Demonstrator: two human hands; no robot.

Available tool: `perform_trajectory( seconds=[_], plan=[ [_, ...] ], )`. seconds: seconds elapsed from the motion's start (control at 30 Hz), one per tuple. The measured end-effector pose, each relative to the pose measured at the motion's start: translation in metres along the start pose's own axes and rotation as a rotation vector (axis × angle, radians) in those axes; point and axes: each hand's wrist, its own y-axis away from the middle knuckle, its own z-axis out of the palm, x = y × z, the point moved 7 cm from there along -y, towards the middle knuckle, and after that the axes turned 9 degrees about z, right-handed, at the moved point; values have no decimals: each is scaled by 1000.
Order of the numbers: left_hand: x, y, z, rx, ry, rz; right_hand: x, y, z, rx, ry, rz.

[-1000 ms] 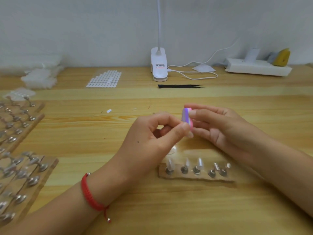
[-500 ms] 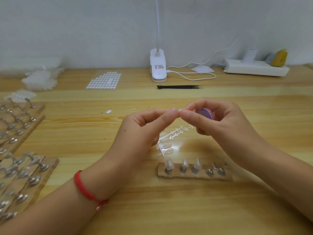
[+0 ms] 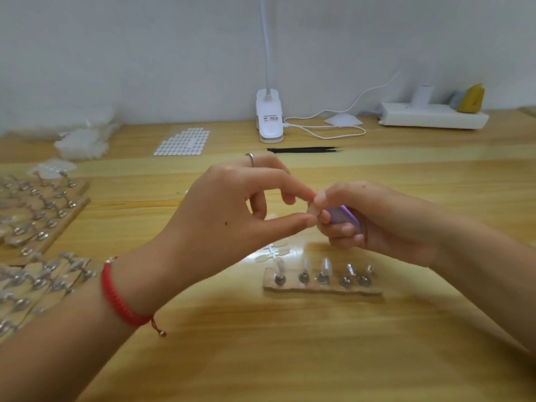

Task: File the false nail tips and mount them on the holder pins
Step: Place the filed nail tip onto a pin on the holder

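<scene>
The tabletop [image 3: 290, 358] carried one holder strip [image 3: 322, 289] with five pins [image 3: 303, 277] near its front middle, one nail-tip sprue [image 3: 272, 252] just behind it, and one sheet of adhesive dots [image 3: 182, 142], one tweezers [image 3: 304, 150], one clip lamp [image 3: 269, 117] and one power strip [image 3: 435, 118] toward the far edge, while one file block [image 3: 340, 217] and one nail tip [image 3: 312, 211] were held above.

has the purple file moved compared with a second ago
Yes. Against the holder strip, the purple file has come down closer to it and shifted right, tucked in the right hand.

Table [image 3: 290, 358]: wood — smooth, glossy.
Holder pins [image 3: 345, 281], below the right hand [image 3: 385, 224]: shiny metal.
Nail tips [image 3: 326, 264] on pins: translucent plastic.
Bracelet [image 3: 116, 297]: woven cord.
</scene>
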Motion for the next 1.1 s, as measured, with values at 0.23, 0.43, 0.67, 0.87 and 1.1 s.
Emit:
perform_trajectory(
  seconds=[0.23,0.43,0.67,0.87,1.1],
  plan=[
    [11,-8,4,-67,-77,44,7,-1,-4,-102,-1,44],
    [2,-3,2,58,100,-120,14,-8,-25,-76,-214,25],
    [14,16,44,-85,48,-201,21,-15,-38,-16,-401,-24],
    [16,15,53,-91,-22,-176,21,-14,-40,35,-347,-26],
    [15,14,56,-127,-90,-174,21,-13,-40,40,-301,-43]
  ],
)
